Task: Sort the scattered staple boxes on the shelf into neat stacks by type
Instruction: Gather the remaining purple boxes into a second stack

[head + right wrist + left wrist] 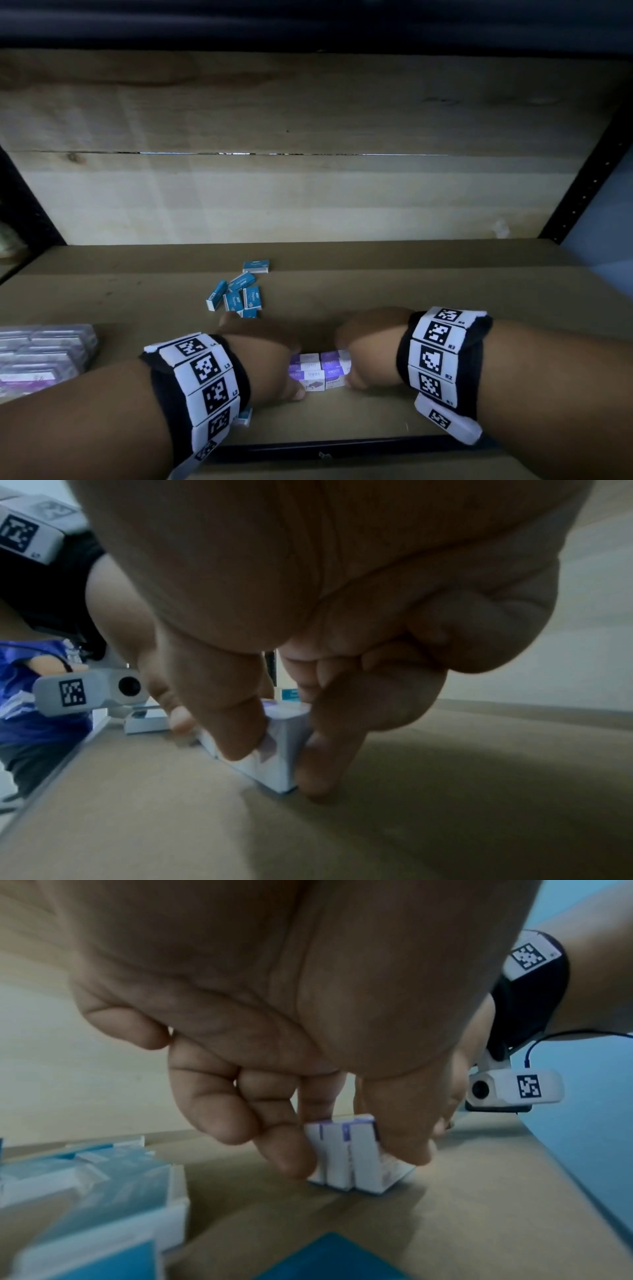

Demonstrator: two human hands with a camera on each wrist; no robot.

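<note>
A small block of purple-and-white staple boxes (320,371) stands on the brown shelf (445,294) near its front edge. My left hand (274,356) grips the block's left end, fingers and thumb pinching it (349,1156). My right hand (363,356) grips the right end, thumb and fingers curled round the boxes (284,748). Several blue staple boxes (239,294) lie scattered just behind my left hand. One more blue box (245,416) peeks out under my left wrist.
Clear plastic packs with purple labels (41,356) are piled at the left front of the shelf. A pale wooden back wall (308,192) closes the rear. Black metal uprights (589,178) frame the right side, and the dark front rail (325,448) runs below my wrists.
</note>
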